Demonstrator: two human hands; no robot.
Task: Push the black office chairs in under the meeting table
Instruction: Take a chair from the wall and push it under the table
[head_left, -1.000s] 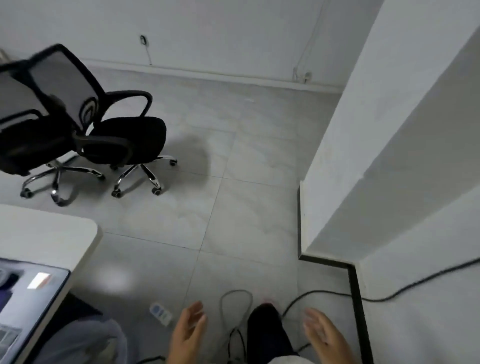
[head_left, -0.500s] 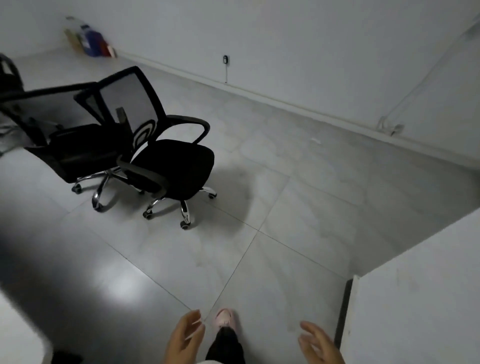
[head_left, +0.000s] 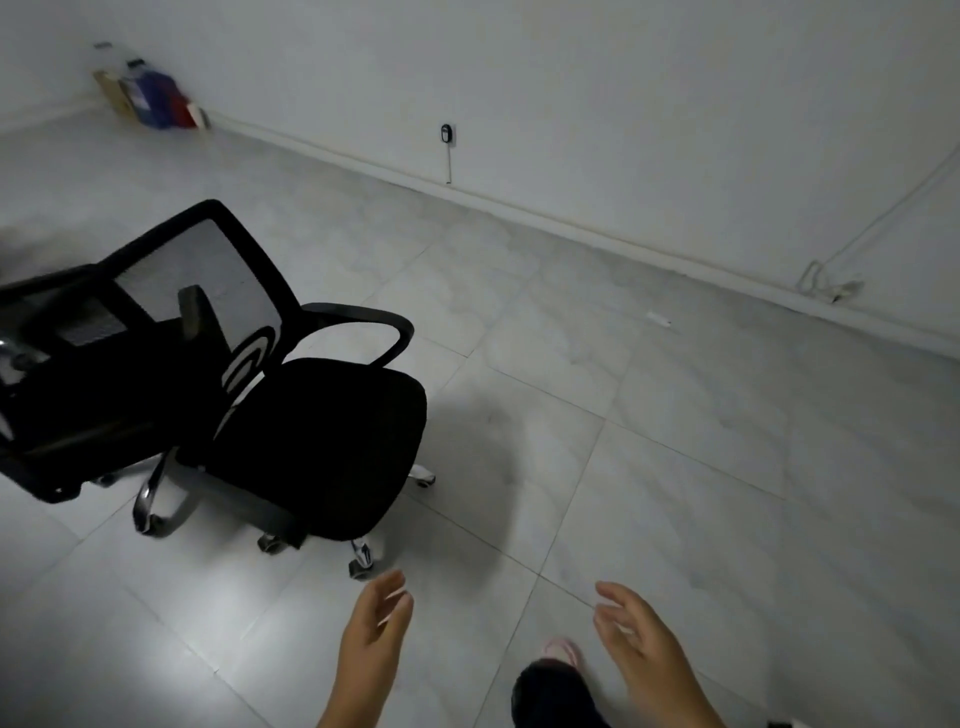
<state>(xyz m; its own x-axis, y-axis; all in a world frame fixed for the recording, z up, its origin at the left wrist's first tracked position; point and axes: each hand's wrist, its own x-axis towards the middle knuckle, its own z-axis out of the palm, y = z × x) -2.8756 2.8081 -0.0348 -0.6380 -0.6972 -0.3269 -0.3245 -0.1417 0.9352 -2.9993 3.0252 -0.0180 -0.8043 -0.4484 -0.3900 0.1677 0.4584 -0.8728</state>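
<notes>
Head view, nearest first: left hand (head_left: 375, 631) and right hand (head_left: 636, 642) raised low in frame, well apart from each other, fingers loosely spread, both empty and touching nothing. Between and below them, a dark trouser leg (head_left: 553, 693) ending in a pale pink shoe (head_left: 562, 649) on the grey tiled floor (head_left: 675, 467). Just beyond the left hand, the nearer black office chair (head_left: 317, 441): padded seat toward the camera, mesh back with a white oval pattern leaning away to the left, curved armrest on the far side, chrome star base with castors, one castor near the left fingertips yet clear of them. Pressed close behind it at the left edge, a second black office chair (head_left: 67, 374), partly cut off, its parts overlapping the first so that contact cannot be judged. No meeting table in sight. Farther off, the white wall (head_left: 571, 78) with a skirting line, a small dark wall socket (head_left: 447, 134) with a thin cord hanging down, and in the far left corner a cluster of bottles and boxes (head_left: 148, 96), too blurred to identify.
</notes>
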